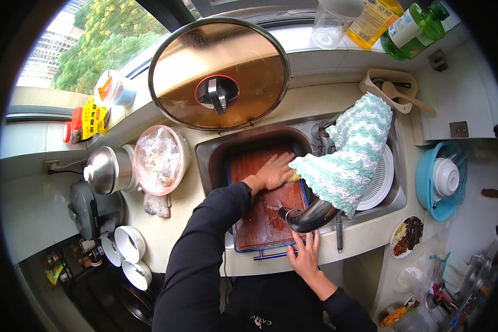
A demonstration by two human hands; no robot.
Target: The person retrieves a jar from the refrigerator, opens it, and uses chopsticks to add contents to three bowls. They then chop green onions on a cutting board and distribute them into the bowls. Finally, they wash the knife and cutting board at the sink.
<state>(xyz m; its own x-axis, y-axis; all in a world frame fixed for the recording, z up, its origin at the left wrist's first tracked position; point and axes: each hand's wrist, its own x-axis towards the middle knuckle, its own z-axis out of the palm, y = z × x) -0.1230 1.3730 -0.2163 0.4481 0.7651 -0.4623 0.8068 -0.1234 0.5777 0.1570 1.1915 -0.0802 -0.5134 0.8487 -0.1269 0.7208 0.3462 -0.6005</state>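
Observation:
A reddish-brown cutting board with blue edges (265, 216) lies slanted in the left sink basin, its near end on the counter rim. Flat on its upper part rests my left hand (274, 171), fingers spread; a yellowish thing beside its palm is mostly hidden. My right hand (305, 253) touches the board's near right corner by the metal handle (269, 255), fingers apart. Above the board, a thin stream of water comes from the black faucet spout (311, 218). A teal and white knitted cloth (352, 153) drapes over the faucet.
A large glass lid (220, 74) stands behind the sink. Left are a bag-lined pink bowl (159, 162), a steel pot (108, 170) and white bowls (130, 245). A white colander (379, 182) sits in the right basin. Further right are a blue basin (425, 186) and a plate of food (406, 236).

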